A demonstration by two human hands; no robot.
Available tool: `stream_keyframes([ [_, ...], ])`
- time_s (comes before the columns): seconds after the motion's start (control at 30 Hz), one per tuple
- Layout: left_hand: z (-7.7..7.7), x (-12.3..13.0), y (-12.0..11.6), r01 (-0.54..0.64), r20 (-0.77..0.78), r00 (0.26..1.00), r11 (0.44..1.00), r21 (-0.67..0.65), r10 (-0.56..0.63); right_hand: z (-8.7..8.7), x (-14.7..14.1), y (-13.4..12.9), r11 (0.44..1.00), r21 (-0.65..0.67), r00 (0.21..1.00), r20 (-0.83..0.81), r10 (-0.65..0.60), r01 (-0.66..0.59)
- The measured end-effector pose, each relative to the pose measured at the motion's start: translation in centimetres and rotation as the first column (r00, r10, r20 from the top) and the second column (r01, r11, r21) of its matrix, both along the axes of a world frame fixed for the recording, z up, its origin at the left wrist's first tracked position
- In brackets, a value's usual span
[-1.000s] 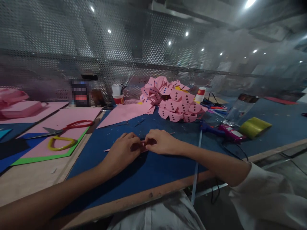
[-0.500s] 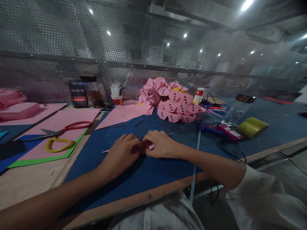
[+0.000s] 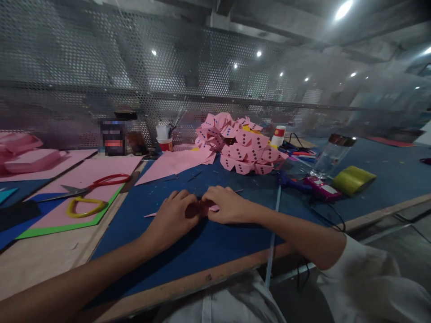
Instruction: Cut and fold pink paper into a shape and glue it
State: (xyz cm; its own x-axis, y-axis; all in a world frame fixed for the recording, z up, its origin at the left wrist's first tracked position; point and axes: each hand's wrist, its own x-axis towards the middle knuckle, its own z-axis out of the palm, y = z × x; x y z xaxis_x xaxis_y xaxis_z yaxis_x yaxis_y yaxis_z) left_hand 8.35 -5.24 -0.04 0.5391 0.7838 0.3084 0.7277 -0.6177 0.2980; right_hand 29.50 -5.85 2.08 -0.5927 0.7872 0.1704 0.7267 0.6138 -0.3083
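Note:
A small piece of pink paper is pinched between my two hands over the blue table mat. My left hand has curled fingers closed on its left part, and a thin pink tip pokes out beyond the knuckles. My right hand grips the right part, with fingertips close to those of the left. Most of the paper is hidden by the fingers. Behind the hands rises a pile of folded pink paper pieces with dark dots, beside flat pink sheets.
Scissors with red and yellow handles lie on coloured sheets at left. To the right are a glue gun, yellow tape roll and glass bottle. Paper cups stand at the back, before a perforated metal screen.
The camera view has shifted slightly. Both hands stay together at the pink paper, with their fingers only slightly changed.

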Motion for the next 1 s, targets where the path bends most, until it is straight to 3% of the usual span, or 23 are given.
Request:
stream_keyframes([
  [0.2,0.3,-0.2,0.1,0.003,0.033,0.999,0.998,-0.061,-0.001,0.4,0.6,0.0,0.995,-0.085,0.997,-0.059,0.043,-0.048],
  [0.43,0.5,-1.1,0.4,0.083,0.048,0.996,0.99,-0.11,-0.078,1.3,1.2,0.1,0.98,-0.174,0.994,-0.073,0.085,-0.097],
  [0.77,1.9,-2.5,0.7,0.189,0.11,0.98,0.951,-0.244,-0.167,1.6,2.4,0.9,0.952,-0.222,0.974,-0.126,0.187,-0.212],
  [1.0,1.6,-3.4,1.5,0.227,0.118,0.973,0.925,-0.304,-0.2,2.1,2.7,1.0,0.912,-0.282,0.949,-0.19,0.253,-0.299],
])
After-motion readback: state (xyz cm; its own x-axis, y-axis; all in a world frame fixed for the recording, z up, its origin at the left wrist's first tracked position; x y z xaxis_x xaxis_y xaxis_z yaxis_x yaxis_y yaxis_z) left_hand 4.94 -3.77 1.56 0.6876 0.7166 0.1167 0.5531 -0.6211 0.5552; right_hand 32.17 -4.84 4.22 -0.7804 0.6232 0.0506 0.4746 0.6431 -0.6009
